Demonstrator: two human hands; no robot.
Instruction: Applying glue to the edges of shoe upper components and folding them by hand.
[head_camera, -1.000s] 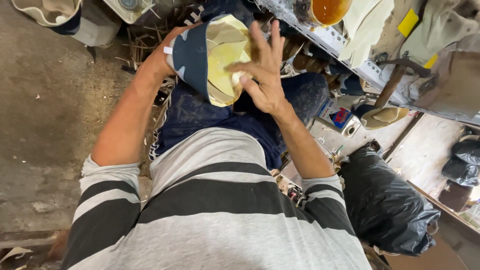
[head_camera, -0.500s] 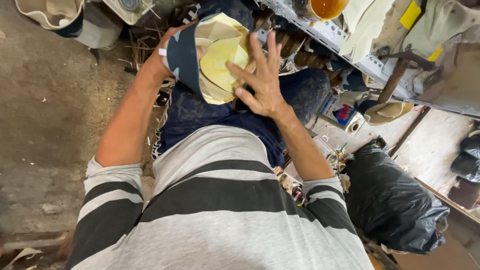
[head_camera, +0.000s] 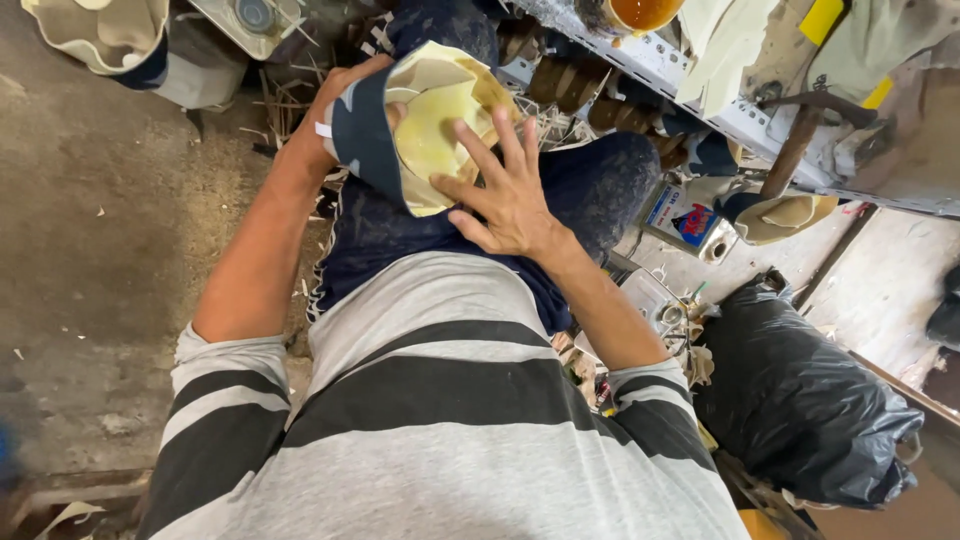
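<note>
I look down over my striped grey shirt at my lap. My left hand (head_camera: 335, 105) grips a shoe upper (head_camera: 420, 125), navy outside with a cream and yellow lining, held over my dark trousers. My right hand (head_camera: 505, 190) lies against the yellow inside of the piece with its fingers spread flat. The lower edge of the upper is partly hidden under my right palm.
A metal rack (head_camera: 700, 80) with rags and an orange bowl (head_camera: 640, 12) runs along the top right. A black plastic bag (head_camera: 800, 400) sits at the right, a small printed can (head_camera: 685, 220) beside my knee. Another cream and navy upper (head_camera: 100, 35) lies top left on the concrete floor (head_camera: 90, 250).
My right hand has slid lower across the yellow lining, fingers still spread. The shoe upper has tilted slightly in my left hand.
</note>
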